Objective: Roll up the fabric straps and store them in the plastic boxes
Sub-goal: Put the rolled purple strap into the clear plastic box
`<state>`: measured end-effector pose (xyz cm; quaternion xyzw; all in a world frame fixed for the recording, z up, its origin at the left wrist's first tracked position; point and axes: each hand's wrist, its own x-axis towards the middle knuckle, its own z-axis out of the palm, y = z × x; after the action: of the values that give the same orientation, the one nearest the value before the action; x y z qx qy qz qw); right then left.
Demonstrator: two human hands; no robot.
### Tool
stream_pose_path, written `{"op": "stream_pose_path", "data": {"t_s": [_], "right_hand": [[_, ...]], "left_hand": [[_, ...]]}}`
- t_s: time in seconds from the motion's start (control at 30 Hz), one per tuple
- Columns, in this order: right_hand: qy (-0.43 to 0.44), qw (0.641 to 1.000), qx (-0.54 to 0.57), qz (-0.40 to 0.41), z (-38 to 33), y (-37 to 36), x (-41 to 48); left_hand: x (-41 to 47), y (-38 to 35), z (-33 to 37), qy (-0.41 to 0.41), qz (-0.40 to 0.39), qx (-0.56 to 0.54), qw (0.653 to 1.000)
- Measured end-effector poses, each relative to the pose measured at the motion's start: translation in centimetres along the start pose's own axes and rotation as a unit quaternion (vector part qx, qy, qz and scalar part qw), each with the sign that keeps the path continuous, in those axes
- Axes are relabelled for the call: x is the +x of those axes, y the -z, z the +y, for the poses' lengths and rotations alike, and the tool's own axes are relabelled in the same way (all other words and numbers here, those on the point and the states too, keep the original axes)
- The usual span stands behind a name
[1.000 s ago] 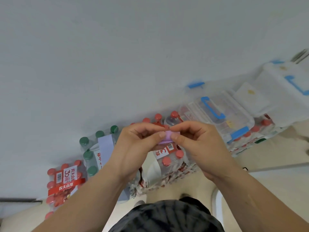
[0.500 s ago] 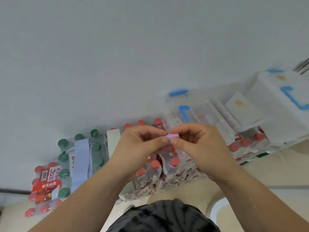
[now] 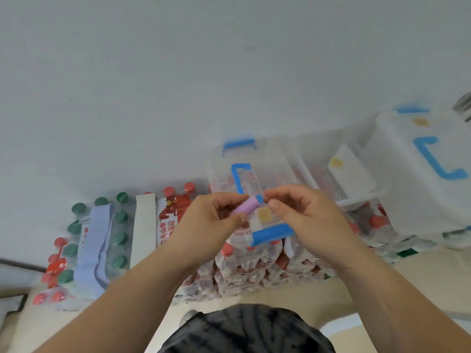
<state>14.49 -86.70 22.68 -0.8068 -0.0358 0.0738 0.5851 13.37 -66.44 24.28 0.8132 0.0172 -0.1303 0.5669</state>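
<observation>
My left hand pinches a small rolled purple strap between thumb and fingers, in front of my chest. Just to the right, my right hand has loosely curled fingers, with its fingertips next to the roll's end and a small gap between them. Behind the roll a clear plastic box with a blue handle and blue latches sits closed on packs of bottles. A light blue strap and a white strap lie flat across bottle packs at the left.
Shrink-wrapped packs of water bottles with red and green caps line the white wall. A second clear box and a large white box with a blue handle stand to the right. Beige floor lies below.
Both hands pinched the purple strap before; now only my left hand holds the roll and my right fingers have drawn slightly off it. The view has shifted right, toward the boxes.
</observation>
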Motion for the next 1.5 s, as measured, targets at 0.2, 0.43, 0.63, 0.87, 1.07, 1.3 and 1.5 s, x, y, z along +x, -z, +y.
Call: {"op": "stream_pose_path", "data": {"t_s": [0.2,0.43,0.63,0.87,1.07,1.3,1.5], "right_hand": [[0.056,0.961,-0.251,-0.104,2.5,0.8,-0.3],[0.189,0.909,-0.366,-0.060,4.5,-0.1,0.1],[0.223,0.898,-0.375,-0.056,4.1,-1.9,0.5],[0.201,0.905,-0.368,-0.069,3.5,-4.3,0.1],[0.187,0.906,-0.375,-0.059,2.1,-7.0,-0.2],[0.232,0.894,-0.381,-0.040,0.9,-13.1,0.1],[0.162,0.934,-0.304,-0.101,0.3,-11.8,1.2]], "left_hand": [[0.7,-1.2,-1.3,-0.009,0.073,0.106,0.992],[0.5,-1.4,-2.0,-0.041,0.104,0.162,0.980],[0.0,0.4,-2.5,-0.050,0.132,0.134,0.981],[-0.3,2.5,-3.7,-0.056,0.127,0.095,0.986],[-0.3,3.0,-4.5,-0.099,0.157,0.073,0.980],[-0.2,5.3,-5.9,-0.060,0.201,0.049,0.977],[-0.7,6.9,-6.3,-0.019,0.208,0.017,0.978]]}}
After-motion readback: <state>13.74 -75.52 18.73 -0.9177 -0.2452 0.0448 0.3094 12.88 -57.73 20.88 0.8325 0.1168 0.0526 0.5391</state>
